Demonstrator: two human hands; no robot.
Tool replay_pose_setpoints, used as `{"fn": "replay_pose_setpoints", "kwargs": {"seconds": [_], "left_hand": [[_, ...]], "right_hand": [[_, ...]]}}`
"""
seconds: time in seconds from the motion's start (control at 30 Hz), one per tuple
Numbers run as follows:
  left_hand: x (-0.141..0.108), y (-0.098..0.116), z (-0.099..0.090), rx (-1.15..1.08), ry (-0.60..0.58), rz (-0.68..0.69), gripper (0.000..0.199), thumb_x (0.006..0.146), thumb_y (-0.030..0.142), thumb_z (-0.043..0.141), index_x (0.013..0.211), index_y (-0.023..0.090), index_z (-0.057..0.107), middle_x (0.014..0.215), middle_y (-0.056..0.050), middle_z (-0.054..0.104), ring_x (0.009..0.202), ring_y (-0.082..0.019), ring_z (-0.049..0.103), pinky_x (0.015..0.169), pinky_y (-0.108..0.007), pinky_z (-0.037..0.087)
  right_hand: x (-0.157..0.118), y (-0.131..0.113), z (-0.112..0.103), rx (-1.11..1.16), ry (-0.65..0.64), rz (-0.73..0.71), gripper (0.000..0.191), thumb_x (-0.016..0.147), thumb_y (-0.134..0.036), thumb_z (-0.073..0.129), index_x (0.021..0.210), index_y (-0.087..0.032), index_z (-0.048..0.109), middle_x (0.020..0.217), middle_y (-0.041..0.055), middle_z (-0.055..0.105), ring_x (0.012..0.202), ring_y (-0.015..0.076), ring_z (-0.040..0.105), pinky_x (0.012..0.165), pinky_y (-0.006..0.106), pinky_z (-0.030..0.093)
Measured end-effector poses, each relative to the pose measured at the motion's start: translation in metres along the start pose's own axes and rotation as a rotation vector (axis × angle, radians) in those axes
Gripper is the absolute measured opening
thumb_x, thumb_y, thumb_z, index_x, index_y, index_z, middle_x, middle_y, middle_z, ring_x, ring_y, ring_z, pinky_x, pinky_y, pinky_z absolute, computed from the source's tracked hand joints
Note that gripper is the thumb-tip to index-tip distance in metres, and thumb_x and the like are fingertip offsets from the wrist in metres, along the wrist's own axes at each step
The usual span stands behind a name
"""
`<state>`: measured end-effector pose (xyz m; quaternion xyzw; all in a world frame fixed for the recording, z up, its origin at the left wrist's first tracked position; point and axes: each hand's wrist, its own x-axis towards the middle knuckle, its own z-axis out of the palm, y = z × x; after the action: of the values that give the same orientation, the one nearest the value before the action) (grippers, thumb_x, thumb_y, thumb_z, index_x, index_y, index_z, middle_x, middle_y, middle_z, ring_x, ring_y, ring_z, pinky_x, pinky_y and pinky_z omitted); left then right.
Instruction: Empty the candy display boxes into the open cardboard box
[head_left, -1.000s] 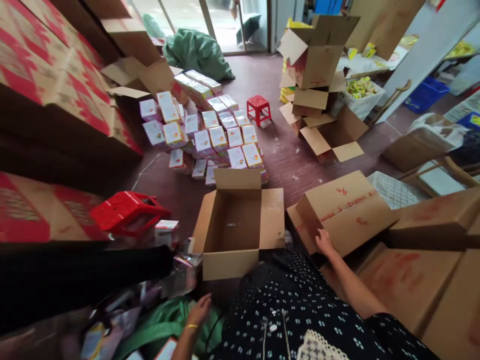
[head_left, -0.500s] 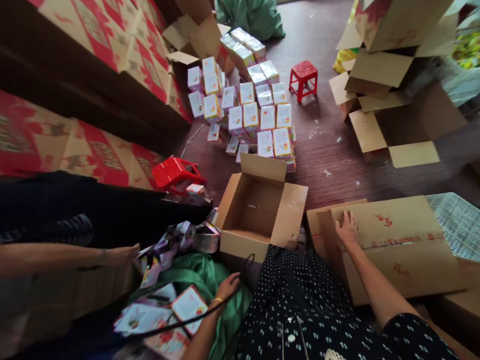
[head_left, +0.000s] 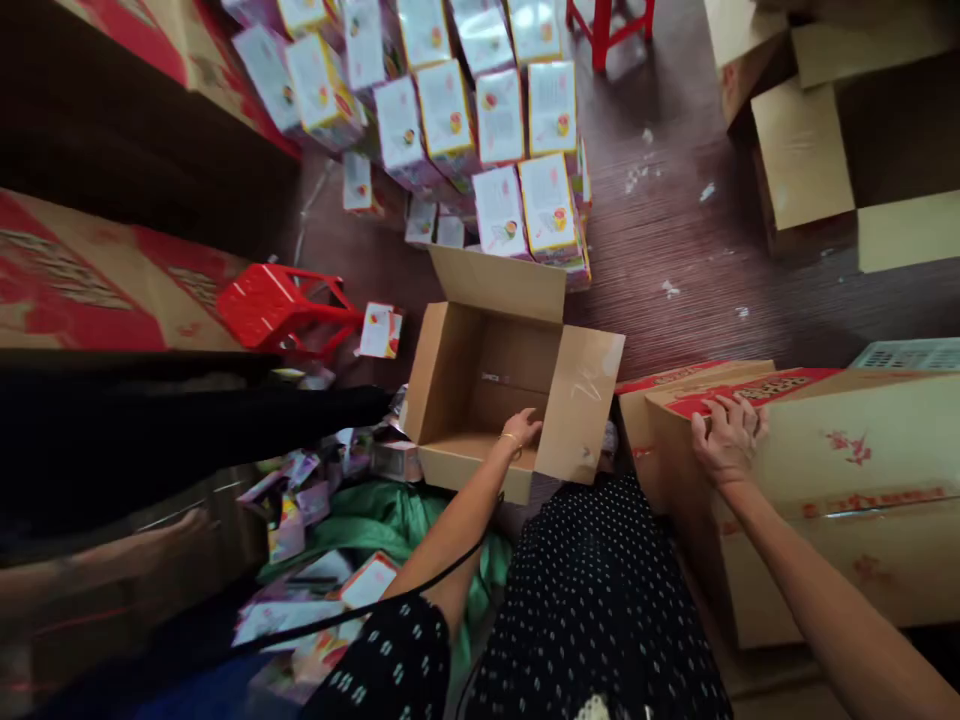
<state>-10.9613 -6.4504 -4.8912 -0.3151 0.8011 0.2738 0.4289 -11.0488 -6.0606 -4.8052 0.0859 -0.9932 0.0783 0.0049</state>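
Observation:
My left hand reaches over an open cardboard box, close to its right flap. Its fingers are apart and slightly bent, with nothing seen in them. The inside of the box looks bare, and its flaps stand outward. At the right, my right hand grips the upper edge of a large cardboard carton, fingers hooked over the red-printed side. A crumpled green sack lies under my left arm, with several small printed packs on it.
Stacked white-topped packs stand beyond the box. A tipped red stool lies left, near a single pack. Another person's blurred arm is at lower left. Open cartons sit far right; a dark cord crosses below my left arm.
The view has shifted forward and closer. My left hand has moved from beside the green sack up over the open box. My right hand has shifted onto the carton's edge, whose red-printed side now shows.

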Motion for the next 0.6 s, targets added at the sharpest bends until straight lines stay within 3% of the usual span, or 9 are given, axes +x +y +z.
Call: {"fn": "replay_pose_setpoints", "kwargs": {"seconds": [0.1,0.2,0.33,0.43,0.53,0.6], "left_hand": [[0.041,0.022,0.035,0.004,-0.05,-0.075,0.081,0.084,0.034,0.077,0.154,0.011,0.043,0.138,-0.025,0.061,0.126,-0.032,0.061,0.104,-0.036,0.048],[0.072,0.035,0.063,0.006,-0.068,-0.187,0.103,0.086,0.05,0.076,0.162,0.009,0.021,0.143,-0.035,0.05,0.13,-0.04,0.058,0.105,-0.045,0.048],[0.102,0.039,0.091,-0.073,0.023,-0.249,0.111,0.085,0.056,0.075,0.164,0.015,0.01,0.145,-0.033,0.05,0.134,-0.042,0.055,0.105,-0.048,0.048],[0.119,0.034,0.099,-0.071,0.078,-0.232,0.103,0.085,0.052,0.077,0.159,0.007,0.02,0.135,-0.029,0.06,0.126,-0.036,0.061,0.096,-0.037,0.05],[0.134,0.023,0.095,0.008,0.055,-0.237,0.074,0.093,0.052,0.066,0.134,-0.007,0.047,0.124,-0.027,0.064,0.119,-0.034,0.063,0.085,-0.033,0.047],[0.139,0.013,0.089,0.051,0.057,-0.26,0.055,0.096,0.044,0.064,0.118,-0.006,0.059,0.122,-0.026,0.066,0.118,-0.034,0.064,0.083,-0.034,0.048]], "right_hand": [[-0.001,0.001,-0.004,-0.017,0.007,-0.052,0.038,0.098,-0.047,0.048,0.109,-0.018,0.069,0.123,0.0112,0.066,0.133,0.0302,0.046,0.12,0.057,0.018],[0.001,0.0,-0.011,-0.022,-0.007,-0.097,0.036,0.096,-0.049,0.051,0.108,-0.019,0.068,0.123,0.0105,0.065,0.133,0.0309,0.047,0.121,0.057,0.018],[0.003,-0.005,-0.018,-0.035,-0.034,-0.098,0.033,0.095,-0.048,0.055,0.109,-0.02,0.067,0.125,0.0103,0.064,0.134,0.0315,0.047,0.121,0.056,0.019],[0.004,-0.008,-0.022,-0.047,-0.063,-0.085,0.032,0.095,-0.047,0.056,0.108,-0.02,0.067,0.126,0.0111,0.063,0.135,0.0327,0.047,0.121,0.057,0.021],[0.005,-0.009,-0.024,-0.053,-0.077,-0.087,0.032,0.095,-0.047,0.056,0.107,-0.019,0.066,0.127,0.0116,0.062,0.135,0.033,0.047,0.121,0.057,0.021],[0.005,-0.009,-0.025,-0.063,-0.083,-0.093,0.032,0.096,-0.047,0.055,0.107,-0.019,0.066,0.127,0.0118,0.062,0.136,0.0329,0.047,0.122,0.057,0.021]]}}
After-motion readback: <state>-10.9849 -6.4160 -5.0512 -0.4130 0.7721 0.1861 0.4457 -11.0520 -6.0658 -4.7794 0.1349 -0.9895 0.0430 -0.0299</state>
